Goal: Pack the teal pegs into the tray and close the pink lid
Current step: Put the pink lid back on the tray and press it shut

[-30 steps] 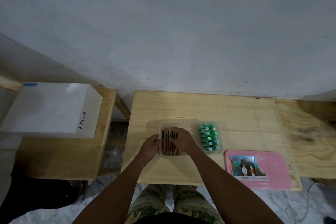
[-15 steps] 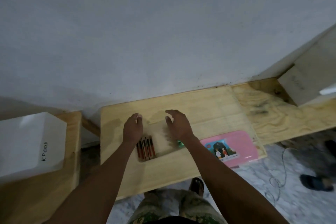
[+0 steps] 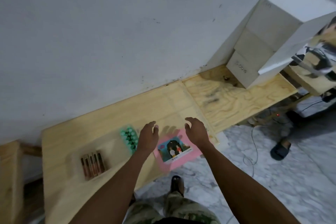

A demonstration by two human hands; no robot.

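Observation:
The clear tray [image 3: 109, 154] lies on the wooden table [image 3: 112, 118], blurred by camera motion. Teal pegs [image 3: 129, 138] stand packed at its right end and dark brown-red tubes [image 3: 92, 162] lie at its left end. The pink lid [image 3: 179, 152], with a picture sticker on top, rests flat near the table's front edge, right of the tray. My left hand [image 3: 148, 137] hovers open over the lid's left edge, beside the pegs. My right hand [image 3: 197, 131] hovers open over the lid's right side. Neither hand holds anything.
White boxes [image 3: 254, 45] are stacked at the far right against the wall on a plywood bench [image 3: 236, 96]. A second wooden surface [image 3: 9, 178] lies at the left. Cables and a sandal [image 3: 280, 148] are on the marble floor.
The view has swung right. Both hands left the tray and moved right, now spread above the pink lid. The tray stays where it was on the table.

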